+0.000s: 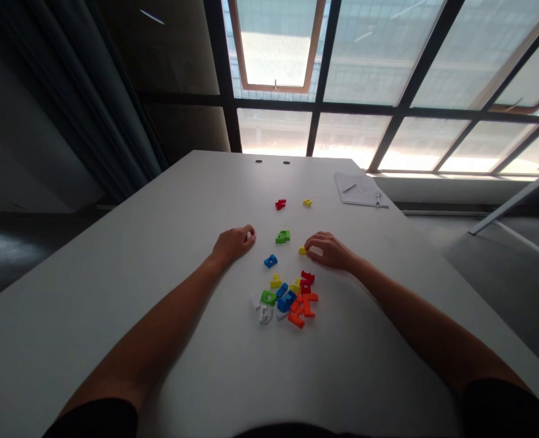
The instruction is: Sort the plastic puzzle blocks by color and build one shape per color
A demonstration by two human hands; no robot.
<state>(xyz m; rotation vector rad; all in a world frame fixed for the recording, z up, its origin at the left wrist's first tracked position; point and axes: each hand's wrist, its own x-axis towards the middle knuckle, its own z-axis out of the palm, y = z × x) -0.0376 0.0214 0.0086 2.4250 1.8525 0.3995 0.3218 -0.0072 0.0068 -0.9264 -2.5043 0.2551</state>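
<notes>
My right hand [328, 249] pinches a small yellow plastic block [302, 250] at the table surface. To the left, my left hand [235, 242] rests on the table with its fingers curled closed and nothing visible in them. Between the hands lie a green piece [283, 236] and a blue piece [271, 261]. Farther off are a red piece [280, 204] and another yellow piece [307, 202]. Nearer to me is a loose pile with a green block [268, 297], blue blocks [286, 300], orange pieces [309, 304], red pieces [305, 286] and white pieces [266, 314].
All of this is on a long white table [196, 377]. Paper sheets [358, 188] with pens on them lie near its far right edge. Two round holes [272, 162] sit at the far end. Windows stand beyond, and a dark curtain [91, 91] hangs at left.
</notes>
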